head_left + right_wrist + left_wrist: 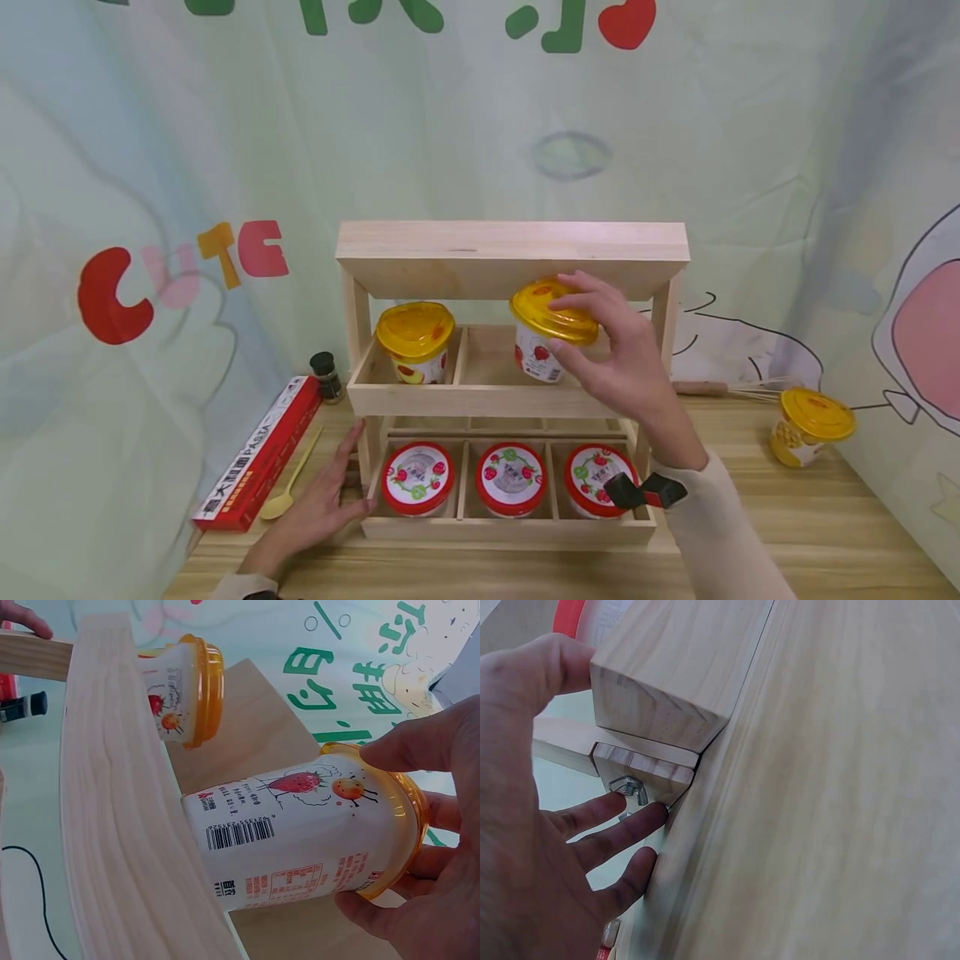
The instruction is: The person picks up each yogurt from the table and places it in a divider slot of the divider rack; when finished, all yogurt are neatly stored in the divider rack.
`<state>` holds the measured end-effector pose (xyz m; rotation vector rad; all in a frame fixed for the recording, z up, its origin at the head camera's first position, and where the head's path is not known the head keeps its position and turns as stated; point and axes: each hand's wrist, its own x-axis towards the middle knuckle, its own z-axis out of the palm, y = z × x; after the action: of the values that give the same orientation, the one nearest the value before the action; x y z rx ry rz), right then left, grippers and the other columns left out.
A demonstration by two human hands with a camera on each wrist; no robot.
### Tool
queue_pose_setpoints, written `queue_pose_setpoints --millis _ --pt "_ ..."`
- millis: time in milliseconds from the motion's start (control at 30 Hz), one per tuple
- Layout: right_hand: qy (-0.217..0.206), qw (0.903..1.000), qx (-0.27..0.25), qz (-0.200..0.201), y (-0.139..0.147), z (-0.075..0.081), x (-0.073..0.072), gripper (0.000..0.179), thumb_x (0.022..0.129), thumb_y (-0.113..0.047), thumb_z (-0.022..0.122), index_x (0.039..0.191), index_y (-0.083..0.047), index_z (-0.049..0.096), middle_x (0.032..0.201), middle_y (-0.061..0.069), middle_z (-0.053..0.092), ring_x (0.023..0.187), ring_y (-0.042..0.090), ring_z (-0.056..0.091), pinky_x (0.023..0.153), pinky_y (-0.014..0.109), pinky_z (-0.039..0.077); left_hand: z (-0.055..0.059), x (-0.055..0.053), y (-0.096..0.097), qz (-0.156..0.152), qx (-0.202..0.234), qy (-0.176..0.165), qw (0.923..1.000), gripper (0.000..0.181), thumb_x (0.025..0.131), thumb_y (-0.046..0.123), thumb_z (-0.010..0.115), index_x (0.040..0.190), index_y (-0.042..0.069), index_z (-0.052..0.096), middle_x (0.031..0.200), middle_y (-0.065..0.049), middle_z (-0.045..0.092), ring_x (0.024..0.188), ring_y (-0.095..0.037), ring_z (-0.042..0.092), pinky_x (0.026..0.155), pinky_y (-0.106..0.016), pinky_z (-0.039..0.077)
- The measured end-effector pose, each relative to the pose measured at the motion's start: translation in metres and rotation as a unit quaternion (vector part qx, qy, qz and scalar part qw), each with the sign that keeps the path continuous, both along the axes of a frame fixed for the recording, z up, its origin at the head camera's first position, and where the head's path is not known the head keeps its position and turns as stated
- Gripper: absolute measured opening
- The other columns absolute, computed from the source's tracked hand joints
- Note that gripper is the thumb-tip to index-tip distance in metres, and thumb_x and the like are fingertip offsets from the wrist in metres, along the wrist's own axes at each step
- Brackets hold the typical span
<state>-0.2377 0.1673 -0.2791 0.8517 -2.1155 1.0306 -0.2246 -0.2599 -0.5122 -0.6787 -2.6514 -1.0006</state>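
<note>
My right hand grips a yogurt cup by its yellow domed lid, fingers over and around the rim. In the right wrist view the white cup carries a strawberry drawing and a barcode; it hangs slightly tilted above the right part of the upper tray of a wooden two-tier rack. Another yellow-lidded cup stands in that tray's left compartment. My left hand rests against the rack's lower left side. Seen from the left wrist, its thumb touches a tray corner and its spread fingers lie near a wing nut.
Three red-lidded cups fill the lower tray's front compartments. Left lie a red pasta box, a yellow spoon and a black-capped jar. To the right are a whisk and another yellow-lidded cup.
</note>
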Motion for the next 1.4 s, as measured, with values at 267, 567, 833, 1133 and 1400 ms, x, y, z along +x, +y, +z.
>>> queue_pose_setpoints --millis 267,567,833,1133,1400 --pt "-0.023 0.9994 0.014 0.024 -0.017 -0.006 -0.008 0.035 0.093 -0.019 0.079 0.127 -0.011 0.073 0.160 0.005 0.058 0.155 0.028 0.047 0.120 0.052 0.050 0.000 0.000 0.000 -0.001 0.000 -0.008 1.0000 0.119 0.085 0.032 0.083 0.173 0.023 0.004 0.156 -0.033 0.045 0.131 -0.051 0.063 0.094 -0.044 0.062" --pt "-0.037 0.9973 0.042 0.047 -0.028 -0.018 -0.016 0.036 0.092 -0.017 0.080 0.126 -0.012 0.073 0.159 0.007 0.058 0.150 0.029 0.053 0.115 0.050 0.055 0.001 0.001 0.000 0.009 -0.005 -0.019 0.9998 0.119 0.086 0.033 0.083 0.173 0.024 0.003 0.161 -0.035 0.040 0.133 -0.053 0.061 0.097 -0.063 0.059" --pt "-0.059 0.9947 0.055 0.064 -0.032 -0.027 -0.020 0.036 0.090 -0.016 0.078 0.126 -0.013 0.074 0.160 0.007 0.058 0.156 0.032 0.047 0.123 0.055 0.046 0.002 0.002 0.001 0.009 -0.004 -0.013 0.9999 0.119 0.085 0.033 0.083 0.173 0.024 0.003 0.162 -0.035 0.039 0.135 -0.057 0.059 0.097 -0.067 0.057" --pt "-0.069 0.9937 0.044 0.076 -0.031 -0.029 -0.021 0.038 0.091 -0.018 0.077 0.129 -0.011 0.072 0.163 0.010 0.055 0.157 0.033 0.045 0.123 0.057 0.045 0.000 0.000 0.000 -0.005 -0.003 0.002 1.0000 0.120 0.084 0.030 0.083 0.173 0.021 0.004 0.159 -0.034 0.042 0.122 -0.043 0.071 0.094 -0.046 0.062" --pt "-0.068 0.9957 0.040 0.049 -0.018 -0.028 -0.017 0.039 0.093 -0.019 0.079 0.131 -0.013 0.072 0.163 0.009 0.055 0.157 0.032 0.045 0.127 0.059 0.039 -0.001 -0.003 -0.001 -0.008 0.001 -0.010 0.9999 0.120 0.086 0.030 0.083 0.173 0.023 0.002 0.158 -0.035 0.043 0.122 -0.043 0.071 0.093 -0.045 0.062"
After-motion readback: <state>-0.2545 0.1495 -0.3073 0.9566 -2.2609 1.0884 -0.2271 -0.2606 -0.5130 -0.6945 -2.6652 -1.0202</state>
